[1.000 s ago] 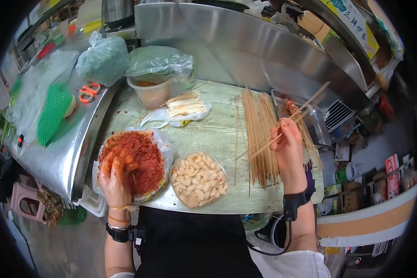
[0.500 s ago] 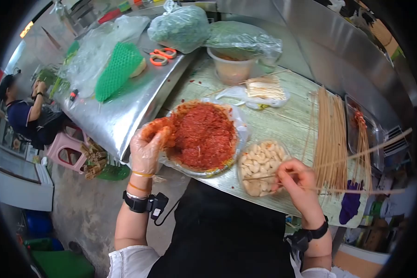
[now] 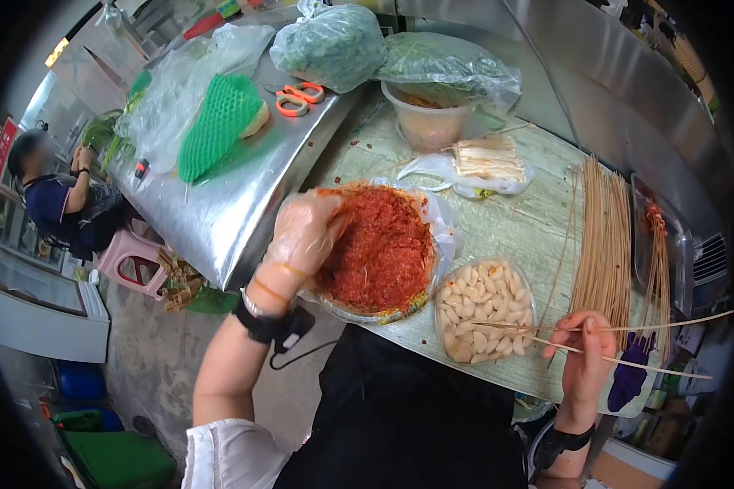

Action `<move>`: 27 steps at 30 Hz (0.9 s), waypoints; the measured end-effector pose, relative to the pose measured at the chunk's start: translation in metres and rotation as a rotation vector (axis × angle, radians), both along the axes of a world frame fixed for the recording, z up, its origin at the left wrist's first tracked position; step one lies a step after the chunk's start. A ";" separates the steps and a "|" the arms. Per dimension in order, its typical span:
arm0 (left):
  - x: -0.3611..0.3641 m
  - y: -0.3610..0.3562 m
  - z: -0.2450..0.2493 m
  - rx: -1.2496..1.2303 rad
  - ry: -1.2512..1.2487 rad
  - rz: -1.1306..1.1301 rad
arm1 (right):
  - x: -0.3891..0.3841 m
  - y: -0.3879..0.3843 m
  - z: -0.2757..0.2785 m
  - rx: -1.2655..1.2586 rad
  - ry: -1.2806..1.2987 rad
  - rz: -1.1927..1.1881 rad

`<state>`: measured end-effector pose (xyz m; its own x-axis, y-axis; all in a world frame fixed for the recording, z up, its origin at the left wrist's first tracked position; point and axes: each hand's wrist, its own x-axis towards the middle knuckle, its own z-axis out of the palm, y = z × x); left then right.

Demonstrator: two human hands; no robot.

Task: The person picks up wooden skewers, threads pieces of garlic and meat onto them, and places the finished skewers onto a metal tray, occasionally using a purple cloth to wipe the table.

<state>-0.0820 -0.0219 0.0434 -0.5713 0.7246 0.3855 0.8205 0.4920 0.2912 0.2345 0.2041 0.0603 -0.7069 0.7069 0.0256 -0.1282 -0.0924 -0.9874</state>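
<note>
Two skewers point(image 3: 669, 325) are resting in the bare right hand point(image 3: 583, 346), whose thumb and fingers are pinching them so their left ends are lying over one container of garlic cloves point(image 3: 485, 297), too many to count. One left hand point(image 3: 300, 228), wearing a clear glove, is bending its fingers into the left side of a single bowl of red paste point(image 3: 379, 253); whether they are grasping any, I cannot tell. Dozens of loose sticks point(image 3: 599, 244) are lying in a row beside one metal tray point(image 3: 685, 244). One bundle of enoki point(image 3: 489, 159) and one tub point(image 3: 428, 122) are sitting behind the bowl. All these are occupying a pale green tabletop point(image 3: 538, 216). A steel counter point(image 3: 228, 204) is adjoining it on the left, bearing one pair of orange-handled scissors point(image 3: 298, 99) and one green foam net point(image 3: 220, 130). Beyond, one person point(image 3: 53, 200) is sitting near a pink stool point(image 3: 134, 261) on a grey floor point(image 3: 163, 359).
</note>
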 end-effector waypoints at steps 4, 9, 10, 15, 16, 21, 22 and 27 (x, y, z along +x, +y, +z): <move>-0.022 0.027 0.002 -0.238 0.015 -0.069 | -0.005 -0.003 0.000 -0.018 0.002 0.060; -0.025 0.044 0.000 -0.419 -0.069 -0.086 | -0.002 -0.004 0.000 -0.031 -0.020 0.055; -0.027 0.044 -0.001 -0.390 -0.075 -0.110 | -0.001 -0.003 -0.001 -0.029 -0.020 0.055; -0.019 0.031 0.002 -0.328 -0.082 -0.235 | 0.003 -0.005 0.001 -0.035 -0.038 0.089; -0.012 0.025 0.003 -0.232 -0.114 -0.308 | 0.004 -0.005 0.001 -0.035 -0.036 0.083; 0.030 -0.012 0.012 -0.216 -0.068 -0.397 | 0.006 -0.008 0.005 -0.028 -0.021 0.085; 0.032 -0.021 0.014 -0.132 -0.074 -0.392 | 0.006 -0.009 0.005 -0.029 -0.019 0.084; 0.028 -0.042 0.012 0.143 -0.263 -0.046 | 0.006 -0.013 0.012 -0.009 -0.035 0.086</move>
